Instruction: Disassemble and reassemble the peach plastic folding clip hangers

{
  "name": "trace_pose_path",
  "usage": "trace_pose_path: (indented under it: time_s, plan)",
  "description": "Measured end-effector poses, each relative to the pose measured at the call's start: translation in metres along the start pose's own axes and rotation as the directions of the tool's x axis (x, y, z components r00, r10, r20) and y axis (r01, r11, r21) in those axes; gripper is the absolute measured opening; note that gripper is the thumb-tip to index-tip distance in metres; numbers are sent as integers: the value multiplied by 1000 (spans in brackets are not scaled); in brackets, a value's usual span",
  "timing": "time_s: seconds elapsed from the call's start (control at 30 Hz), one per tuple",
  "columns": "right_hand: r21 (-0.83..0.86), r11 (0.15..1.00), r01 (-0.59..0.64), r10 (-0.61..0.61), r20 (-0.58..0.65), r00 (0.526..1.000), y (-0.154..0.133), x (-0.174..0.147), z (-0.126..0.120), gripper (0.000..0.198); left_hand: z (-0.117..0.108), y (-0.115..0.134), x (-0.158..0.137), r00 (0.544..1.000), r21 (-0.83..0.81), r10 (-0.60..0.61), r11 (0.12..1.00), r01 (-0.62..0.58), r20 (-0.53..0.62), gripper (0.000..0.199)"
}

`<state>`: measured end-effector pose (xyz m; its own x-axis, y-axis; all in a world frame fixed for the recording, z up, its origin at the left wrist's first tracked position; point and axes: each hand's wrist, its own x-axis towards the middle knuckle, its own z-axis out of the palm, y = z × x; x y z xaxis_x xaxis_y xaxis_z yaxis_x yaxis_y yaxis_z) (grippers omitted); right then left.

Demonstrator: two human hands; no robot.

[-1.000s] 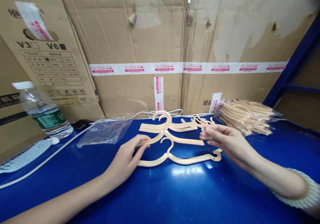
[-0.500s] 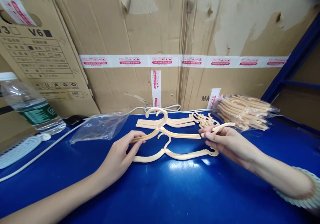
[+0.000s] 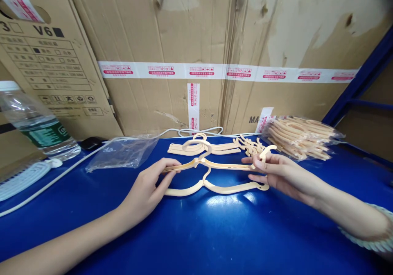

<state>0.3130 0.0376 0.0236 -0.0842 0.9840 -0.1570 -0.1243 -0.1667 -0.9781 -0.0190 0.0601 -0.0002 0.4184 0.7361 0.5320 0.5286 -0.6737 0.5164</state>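
Blue tabletop [image 3: 196, 234] | left hand [image 3: 151, 180]: fingers clamped on curved cream plastic hanger [image 3: 224, 165], 9 o'clock end | right hand [image 3: 284, 171], 3 o'clock: fingers pinching hooked cream plastic piece [image 3: 267, 149]

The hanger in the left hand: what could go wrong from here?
The right hand holds the small hooked piece in a pinch, so that piece might slip and drop. In this view, the held hanger in the left hand overlaps the nearer hanger, so the two could snag.
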Motion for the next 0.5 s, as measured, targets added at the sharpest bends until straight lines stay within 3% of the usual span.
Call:
trace_pose_path:
  time_s: [0.27,0.5]
  plan:
    - [18,998,-68,65,99,993,1,1,0,29,2,1,-1,997,33,68,997,-67,-22,17]
    - [-26,999,-20,23,105,994,4,-1,0,32,1,3,-3,992,76,128,989,-127,-15,15]
